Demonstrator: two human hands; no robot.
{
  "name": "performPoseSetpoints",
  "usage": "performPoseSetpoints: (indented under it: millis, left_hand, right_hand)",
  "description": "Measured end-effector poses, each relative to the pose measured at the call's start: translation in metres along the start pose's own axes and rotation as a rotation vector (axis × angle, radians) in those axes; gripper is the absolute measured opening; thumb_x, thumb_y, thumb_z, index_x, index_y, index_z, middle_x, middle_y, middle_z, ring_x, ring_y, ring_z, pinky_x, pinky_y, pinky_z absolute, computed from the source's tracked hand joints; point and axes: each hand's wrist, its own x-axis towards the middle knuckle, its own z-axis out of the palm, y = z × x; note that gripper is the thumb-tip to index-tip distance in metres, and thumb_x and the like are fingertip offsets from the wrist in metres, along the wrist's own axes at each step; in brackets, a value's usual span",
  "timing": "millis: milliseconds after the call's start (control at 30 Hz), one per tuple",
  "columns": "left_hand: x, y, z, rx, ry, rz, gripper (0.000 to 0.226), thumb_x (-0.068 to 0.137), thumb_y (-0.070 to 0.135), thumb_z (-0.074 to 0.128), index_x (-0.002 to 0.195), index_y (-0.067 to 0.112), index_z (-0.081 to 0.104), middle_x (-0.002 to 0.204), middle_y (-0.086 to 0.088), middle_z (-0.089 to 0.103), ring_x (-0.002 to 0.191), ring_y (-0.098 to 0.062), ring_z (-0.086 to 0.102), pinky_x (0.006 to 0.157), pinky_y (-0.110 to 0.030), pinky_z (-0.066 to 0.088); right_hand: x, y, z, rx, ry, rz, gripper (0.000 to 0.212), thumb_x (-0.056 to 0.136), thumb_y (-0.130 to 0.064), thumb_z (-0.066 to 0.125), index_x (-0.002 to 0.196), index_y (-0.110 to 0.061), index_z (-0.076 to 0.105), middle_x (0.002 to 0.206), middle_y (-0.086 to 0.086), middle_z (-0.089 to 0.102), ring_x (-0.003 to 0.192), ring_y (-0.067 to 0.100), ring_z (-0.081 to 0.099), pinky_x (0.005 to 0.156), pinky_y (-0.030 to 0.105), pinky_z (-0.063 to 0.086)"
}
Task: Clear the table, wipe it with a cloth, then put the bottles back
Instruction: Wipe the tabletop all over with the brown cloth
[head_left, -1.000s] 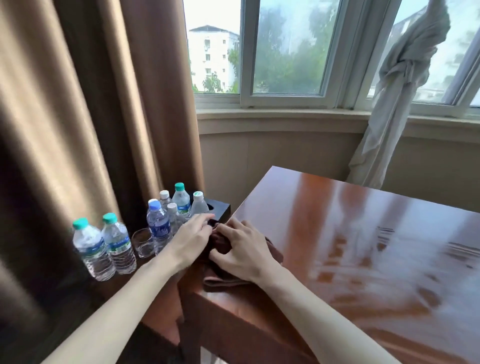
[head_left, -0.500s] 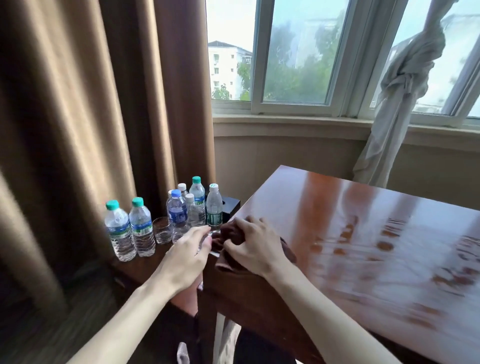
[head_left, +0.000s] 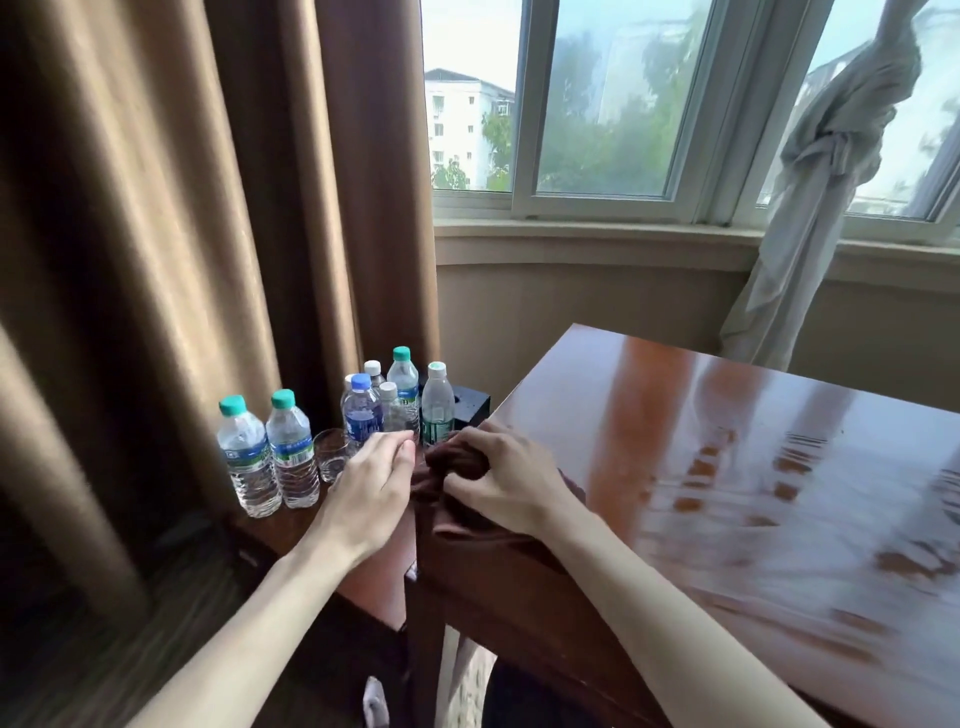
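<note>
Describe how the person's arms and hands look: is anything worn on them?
Both forearms are bare up to the frame edge, with no sleeves in view. The left hand and the right hand carry no gloves. No ring, watch or bracelet is visible on either.

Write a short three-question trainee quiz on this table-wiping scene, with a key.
1. True or false: the right hand grips the brown cloth at the corner of the table.
2. The bottles stand: A) on the table being wiped; B) on the lower side surface by the curtain; C) on the windowsill.
3. Fill in: beside the two green-capped bottles stands a clear ____.

Key: 1 true; 2 B; 3 glass.
</note>
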Motion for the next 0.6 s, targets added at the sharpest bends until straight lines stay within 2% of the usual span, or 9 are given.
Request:
performPoseSetpoints:
  millis: [100,133,200,233,300,433,467,533,600]
  left_hand:
    - [-0.005,0.001,0.002,0.028,-0.022,0.005,0.040,0.108,0.034,0.036,0.140,0.019,0.056,0.141,0.007,0.055,0.127,-0.005,0.049,0.104,-0.020,0.030]
    - [-0.006,0.002,0.003,0.025,-0.021,0.005,0.040,0.108,0.034,0.037,0.139,0.019,0.056,0.140,0.007,0.056,0.122,-0.001,0.051,0.102,-0.019,0.030]
    - [-0.002,0.007,0.009,0.011,-0.025,0.015,0.038,0.108,0.033,0.038,0.138,0.019,0.057,0.138,0.006,0.057,0.114,0.003,0.055,0.100,-0.021,0.033]
    - [0.001,0.010,0.014,0.002,-0.033,0.021,0.038,0.108,0.033,0.038,0.138,0.019,0.057,0.139,0.005,0.057,0.118,-0.002,0.055,0.103,-0.023,0.035]
    - [0.006,0.015,0.023,-0.009,-0.059,0.019,0.040,0.108,0.034,0.037,0.140,0.018,0.057,0.142,0.003,0.056,0.130,-0.011,0.050,0.108,-0.027,0.036]
    - [0.004,0.020,0.037,0.049,-0.108,0.066,0.045,0.107,0.040,0.033,0.145,0.022,0.050,0.148,0.006,0.051,0.135,-0.010,0.045,0.111,-0.029,0.035]
    - [0.002,0.021,0.038,0.069,-0.117,0.080,0.046,0.107,0.042,0.033,0.146,0.023,0.049,0.149,0.007,0.050,0.136,-0.010,0.044,0.113,-0.031,0.035]
    - [0.001,0.021,0.044,0.120,-0.133,0.103,0.050,0.106,0.043,0.030,0.148,0.022,0.047,0.151,0.006,0.047,0.140,-0.011,0.040,0.117,-0.035,0.034]
    - [0.002,0.021,0.050,0.172,-0.136,0.111,0.055,0.104,0.045,0.027,0.148,0.021,0.048,0.153,0.004,0.047,0.143,-0.013,0.038,0.119,-0.035,0.031]
  right_hand:
    - [0.029,0.010,-0.005,-0.063,0.141,0.230,0.037,0.078,-0.056,0.056,0.101,-0.028,0.066,0.104,-0.002,0.064,0.104,0.030,0.060,0.087,0.039,0.051]
    - [0.025,0.003,0.002,-0.094,0.155,0.221,0.039,0.080,-0.058,0.054,0.103,-0.028,0.066,0.106,-0.001,0.064,0.104,0.031,0.059,0.088,0.040,0.050]
    - [-0.003,-0.015,0.010,-0.107,0.139,0.075,0.047,0.079,-0.064,0.049,0.109,-0.033,0.067,0.105,-0.005,0.064,0.101,0.026,0.058,0.088,0.039,0.050]
    - [-0.024,-0.019,0.009,-0.070,0.121,0.012,0.048,0.078,-0.065,0.048,0.112,-0.035,0.067,0.103,-0.009,0.063,0.100,0.023,0.057,0.086,0.037,0.051]
    - [-0.044,-0.002,-0.006,-0.022,0.085,0.013,0.046,0.078,-0.061,0.052,0.114,-0.037,0.066,0.101,-0.012,0.062,0.099,0.018,0.057,0.082,0.033,0.050]
    - [-0.009,0.051,-0.037,-0.116,0.136,0.296,0.031,0.085,-0.052,0.060,0.104,-0.027,0.066,0.104,-0.002,0.062,0.106,0.030,0.058,0.082,0.036,0.046]
    - [-0.010,0.053,-0.035,-0.133,0.158,0.307,0.031,0.086,-0.052,0.059,0.104,-0.027,0.065,0.106,-0.001,0.062,0.106,0.031,0.057,0.084,0.037,0.047]
    - [-0.036,0.040,-0.030,-0.164,0.152,0.224,0.036,0.085,-0.055,0.056,0.109,-0.031,0.065,0.107,-0.005,0.062,0.103,0.025,0.055,0.086,0.036,0.048]
    - [-0.066,0.031,-0.032,-0.080,0.109,0.121,0.042,0.081,-0.058,0.054,0.115,-0.036,0.066,0.105,-0.013,0.062,0.101,0.015,0.053,0.086,0.032,0.047]
